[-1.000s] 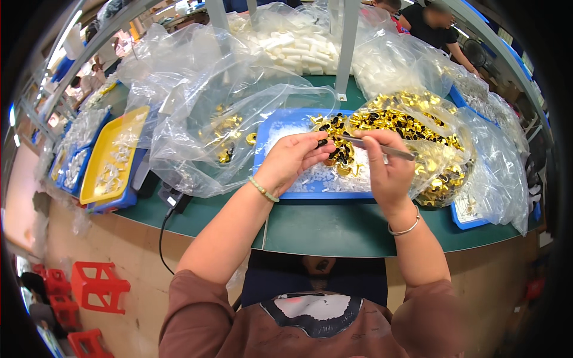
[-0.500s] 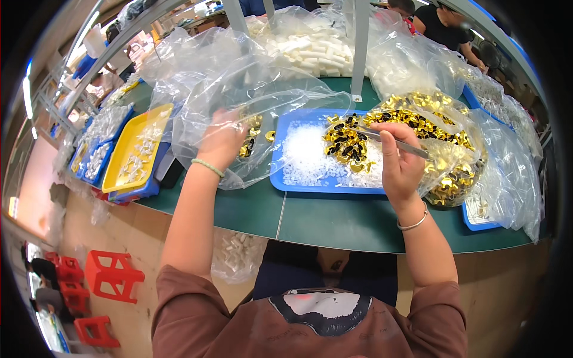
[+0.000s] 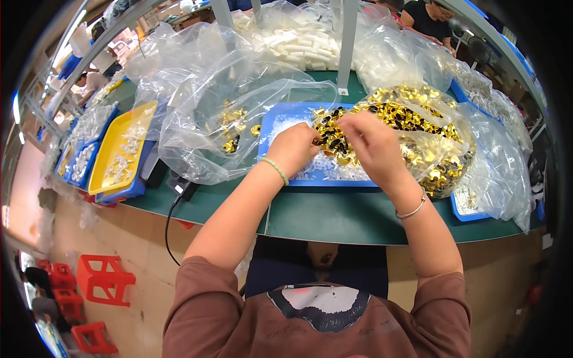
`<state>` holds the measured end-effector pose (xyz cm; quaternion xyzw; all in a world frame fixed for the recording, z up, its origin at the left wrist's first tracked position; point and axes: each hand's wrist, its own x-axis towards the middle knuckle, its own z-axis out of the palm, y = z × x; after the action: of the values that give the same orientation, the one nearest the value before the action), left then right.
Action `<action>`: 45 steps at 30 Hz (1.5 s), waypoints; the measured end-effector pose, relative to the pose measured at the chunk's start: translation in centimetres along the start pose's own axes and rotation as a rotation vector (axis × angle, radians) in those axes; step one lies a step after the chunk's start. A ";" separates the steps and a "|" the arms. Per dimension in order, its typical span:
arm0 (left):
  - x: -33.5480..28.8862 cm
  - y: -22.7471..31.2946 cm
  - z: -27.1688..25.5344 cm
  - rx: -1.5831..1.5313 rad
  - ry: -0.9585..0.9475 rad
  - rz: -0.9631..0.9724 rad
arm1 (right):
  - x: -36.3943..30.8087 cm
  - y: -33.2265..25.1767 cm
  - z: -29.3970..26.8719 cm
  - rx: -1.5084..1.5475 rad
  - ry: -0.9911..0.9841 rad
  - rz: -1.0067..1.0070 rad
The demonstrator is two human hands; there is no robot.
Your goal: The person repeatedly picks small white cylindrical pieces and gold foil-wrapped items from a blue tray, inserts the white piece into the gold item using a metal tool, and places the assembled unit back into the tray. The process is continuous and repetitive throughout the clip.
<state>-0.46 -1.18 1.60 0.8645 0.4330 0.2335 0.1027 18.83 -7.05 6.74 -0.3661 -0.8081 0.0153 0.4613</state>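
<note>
A blue tray (image 3: 337, 183) in front of me holds small white plastic bits (image 3: 337, 170) and a heap of shiny gold and black metal pieces (image 3: 330, 132). My left hand (image 3: 293, 150) hovers over its left part, fingers curled together near the heap's edge; anything between them is too small to make out. Over the right side of the heap is my right hand (image 3: 375, 146), fingers bent together. No tweezers show in it now, and its grip is partly hidden. Left of the tray lies a clear plastic bag (image 3: 197, 143) with a few gold pieces (image 3: 231, 128) inside.
A bulging bag of gold pieces (image 3: 433, 128) rests against the tray's right side. A yellow tray (image 3: 95, 179) with white parts stands left; a black device (image 3: 180, 186) with a cable sits near the table edge. White tubes (image 3: 301, 51) are piled behind. A metal post (image 3: 348, 48) rises beyond the tray.
My left hand has left the clear bag and moved right to the tray. My right hand has shifted slightly left, and the tweezers seen in it before no longer show. The view has shifted slightly.
</note>
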 end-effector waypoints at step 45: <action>-0.3 -0.7 1.8 -0.462 0.199 0.111 | -2.6 0.4 3.1 -0.315 -0.563 0.067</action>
<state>-0.23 -0.92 -0.30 0.8132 0.3281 0.4155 0.2415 17.50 -7.39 2.92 -0.4408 -0.8838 0.0061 0.1565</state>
